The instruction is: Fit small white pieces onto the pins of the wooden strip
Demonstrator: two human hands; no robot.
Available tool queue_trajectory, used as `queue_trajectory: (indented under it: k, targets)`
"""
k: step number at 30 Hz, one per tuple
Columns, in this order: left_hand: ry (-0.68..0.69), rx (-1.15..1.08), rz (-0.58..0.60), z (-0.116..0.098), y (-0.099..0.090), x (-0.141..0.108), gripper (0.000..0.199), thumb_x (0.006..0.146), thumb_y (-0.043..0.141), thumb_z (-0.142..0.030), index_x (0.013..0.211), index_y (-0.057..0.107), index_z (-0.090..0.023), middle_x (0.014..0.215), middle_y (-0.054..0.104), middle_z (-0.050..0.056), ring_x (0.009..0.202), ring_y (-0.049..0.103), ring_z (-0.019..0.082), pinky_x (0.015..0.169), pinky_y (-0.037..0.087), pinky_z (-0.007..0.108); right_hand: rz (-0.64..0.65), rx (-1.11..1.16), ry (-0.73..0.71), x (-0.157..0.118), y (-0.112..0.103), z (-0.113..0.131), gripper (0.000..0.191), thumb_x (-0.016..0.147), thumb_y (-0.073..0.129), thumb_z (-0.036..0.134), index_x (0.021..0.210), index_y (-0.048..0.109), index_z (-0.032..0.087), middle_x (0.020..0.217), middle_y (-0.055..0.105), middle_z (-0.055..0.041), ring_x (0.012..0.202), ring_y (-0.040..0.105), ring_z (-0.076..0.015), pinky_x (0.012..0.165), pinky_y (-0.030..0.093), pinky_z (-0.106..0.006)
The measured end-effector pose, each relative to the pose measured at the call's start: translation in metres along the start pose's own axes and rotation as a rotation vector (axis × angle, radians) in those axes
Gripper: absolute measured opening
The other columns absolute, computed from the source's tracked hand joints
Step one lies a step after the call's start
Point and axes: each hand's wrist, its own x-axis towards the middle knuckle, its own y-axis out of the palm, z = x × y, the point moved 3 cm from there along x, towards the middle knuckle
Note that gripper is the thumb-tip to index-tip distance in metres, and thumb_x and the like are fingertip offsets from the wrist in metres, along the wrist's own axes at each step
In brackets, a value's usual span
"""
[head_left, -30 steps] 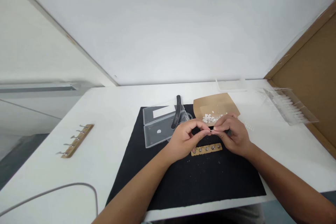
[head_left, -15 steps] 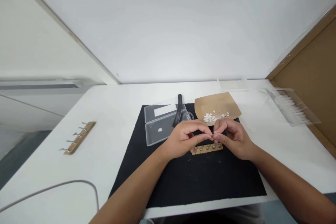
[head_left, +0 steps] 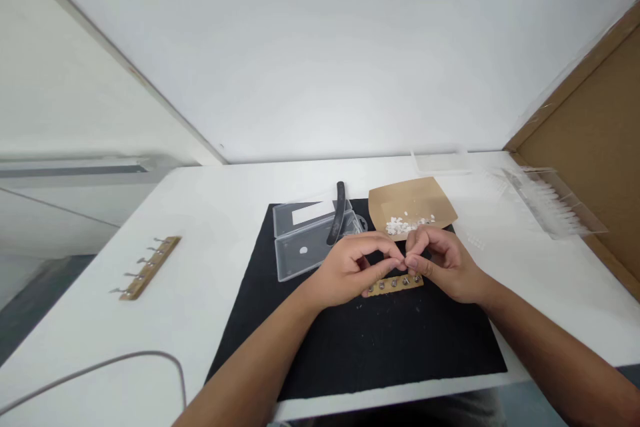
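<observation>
Basically, left hand point(head_left: 347, 271) and right hand point(head_left: 445, 265) meet thumb-and-index tip to tip, wrists apart, other fingers curled. Both pinched; can't tell if anything's gripped, tips too small. Strip point(head_left: 388, 287) lies on mat point(head_left: 395, 353) just below the fingertips, left end partly behind left hand. Tray point(head_left: 425, 192) sits beyond.

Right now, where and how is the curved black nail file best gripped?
Probably pinch the file across its narrow far half, from above: it lies over the open clear plastic box, its near end close to the left hand.
</observation>
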Motion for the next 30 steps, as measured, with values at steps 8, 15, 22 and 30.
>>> queue_trajectory:
  k: [8, 15, 22, 30]
  targets:
    - [0.079, 0.117, -0.013, -0.003, -0.002, 0.0, 0.017, 0.101, 0.065, -0.025, 0.101, 0.078, -0.014, 0.093, 0.072, 0.007, 0.062, 0.064, 0.007, 0.044, 0.049, 0.009, -0.005, -0.045, 0.006, -0.002, 0.0, -0.001, 0.016, 0.1, 0.071, 0.028, 0.087, 0.062, 0.023, 0.079, 0.067, 0.0011, 0.073, 0.061, -0.0144, 0.069, 0.049, -0.03]
    - [0.055, 0.152, -0.014, 0.002, -0.005, 0.0, 0.018, 0.102, 0.064, -0.028, 0.102, 0.077, -0.015, 0.093, 0.07, 0.006, 0.062, 0.065, 0.007, 0.043, 0.05, 0.009, -0.082, -0.378, -0.214, -0.002, 0.001, 0.003, 0.013, 0.099, 0.07, 0.023, 0.091, 0.061, 0.024, 0.079, 0.07, 0.0021, 0.073, 0.063, -0.0148, 0.076, 0.045, -0.036]
    - [-0.094, 0.063, -0.055, 0.014, -0.006, 0.0, 0.025, 0.102, 0.063, -0.037, 0.108, 0.076, -0.017, 0.102, 0.066, 0.006, 0.054, 0.064, 0.006, 0.038, 0.055, 0.013, -0.248, -1.052, -0.572, -0.006, 0.006, 0.014, 0.023, 0.092, 0.079, 0.015, 0.088, 0.057, 0.022, 0.079, 0.073, 0.0048, 0.071, 0.067, -0.0126, 0.079, 0.037, -0.037]
    - [-0.107, -0.108, -0.163, 0.016, -0.007, 0.002, 0.025, 0.094, 0.076, -0.038, 0.105, 0.081, -0.016, 0.105, 0.07, 0.008, 0.049, 0.067, 0.007, 0.035, 0.056, 0.015, -0.263, -1.296, -0.736, -0.011, 0.015, 0.027, 0.015, 0.092, 0.078, 0.011, 0.093, 0.067, 0.021, 0.084, 0.078, 0.0068, 0.075, 0.07, -0.0113, 0.075, 0.037, -0.036]
